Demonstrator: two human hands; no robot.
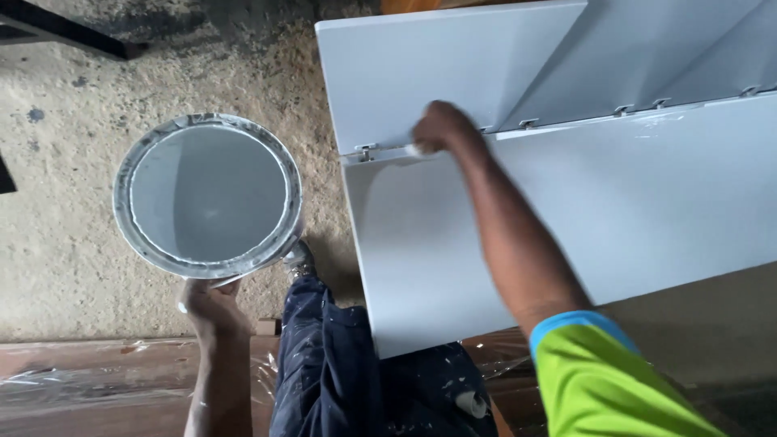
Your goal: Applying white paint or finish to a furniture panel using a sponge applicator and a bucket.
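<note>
The left hand [212,306] grips the near rim of a round pail of pale grey paint [208,197]. The right hand [437,129], closed, presses something small and white against the hinged white panel [566,218] beneath it.

rough, speckled concrete floor [57,243], with a dark metal bar [73,36] lying at the top left.
</note>
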